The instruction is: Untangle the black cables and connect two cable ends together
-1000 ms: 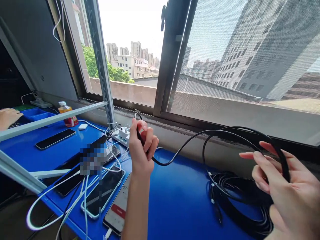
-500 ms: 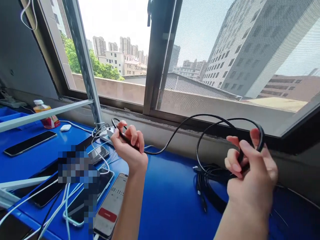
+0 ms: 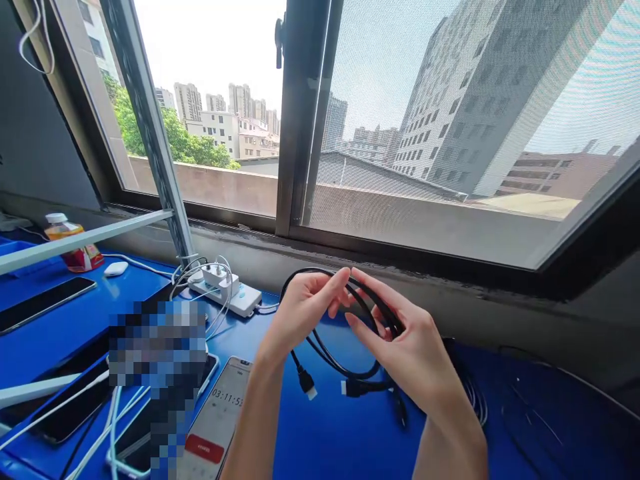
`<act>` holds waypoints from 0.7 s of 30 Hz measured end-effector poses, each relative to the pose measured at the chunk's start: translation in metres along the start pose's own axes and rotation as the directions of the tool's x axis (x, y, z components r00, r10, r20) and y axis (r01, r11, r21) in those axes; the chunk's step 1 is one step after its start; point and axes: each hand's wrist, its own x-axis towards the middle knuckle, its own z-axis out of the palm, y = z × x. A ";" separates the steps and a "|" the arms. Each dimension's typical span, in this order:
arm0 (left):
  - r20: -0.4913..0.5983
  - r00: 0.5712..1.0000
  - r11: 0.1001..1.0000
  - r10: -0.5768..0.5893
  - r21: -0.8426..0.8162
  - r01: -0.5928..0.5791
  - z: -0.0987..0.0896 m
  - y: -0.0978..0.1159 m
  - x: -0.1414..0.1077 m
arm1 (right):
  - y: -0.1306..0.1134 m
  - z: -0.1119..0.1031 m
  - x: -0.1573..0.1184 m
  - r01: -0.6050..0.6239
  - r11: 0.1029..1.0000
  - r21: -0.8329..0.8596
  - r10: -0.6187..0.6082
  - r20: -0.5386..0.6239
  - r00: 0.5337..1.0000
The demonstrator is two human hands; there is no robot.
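Observation:
A black cable [image 3: 383, 308] with HDMI-like plugs hangs in several loops between my two hands, above the blue table. My left hand [image 3: 303, 310] pinches the cable at the top of the loops, thumb against fingers. Round the right side of the bundle curl the fingers of my right hand [image 3: 407, 343], and the two hands nearly touch at their fingertips. One plug [image 3: 306, 382] dangles below my left wrist. Another black plug [image 3: 354, 388] shows under the loops; whether it belongs to the held cable I cannot tell.
More coiled black cable [image 3: 475, 387] lies on the blue table [image 3: 320, 440], partly behind my right arm. At left are a phone showing a timer [image 3: 215, 413], a white power strip [image 3: 245, 300], white cords, a drink bottle [image 3: 75, 247] and a metal frame [image 3: 170, 193]. A window stands behind.
My hands were wide apart with the cable stretched between them. Now they are together, the right having come left, and the cable is gathered into loops. The view has shifted slightly right.

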 end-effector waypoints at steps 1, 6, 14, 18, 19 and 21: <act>0.007 1.000 1.000 0.002 0.022 -0.002 0.000 0.000 0.000 | 0.002 -0.002 0.001 0.003 1.000 -0.006 -0.003 -0.028 1.000; -0.111 0.988 0.992 0.109 0.081 -0.101 -0.006 0.006 -0.007 | 0.008 -0.010 0.005 0.012 0.998 -0.058 -0.025 -0.231 0.973; -0.192 0.960 0.955 0.204 0.253 -0.152 -0.011 -0.017 0.006 | 0.004 -0.012 -0.003 0.230 0.973 0.014 -0.200 -0.449 0.871; -0.189 0.982 0.999 0.022 0.050 -0.013 0.004 -0.037 0.022 | 0.000 0.000 -0.001 0.451 0.891 0.055 -0.302 -0.670 0.678; -0.183 0.983 1.000 -0.006 -0.010 0.004 0.008 -0.039 0.024 | 0.000 0.001 0.001 0.476 0.878 0.055 -0.303 -0.705 0.641; -0.178 0.983 0.994 -0.042 -0.106 0.024 0.012 -0.040 0.026 | 0.003 0.001 0.005 0.474 0.879 0.045 -0.302 -0.717 0.628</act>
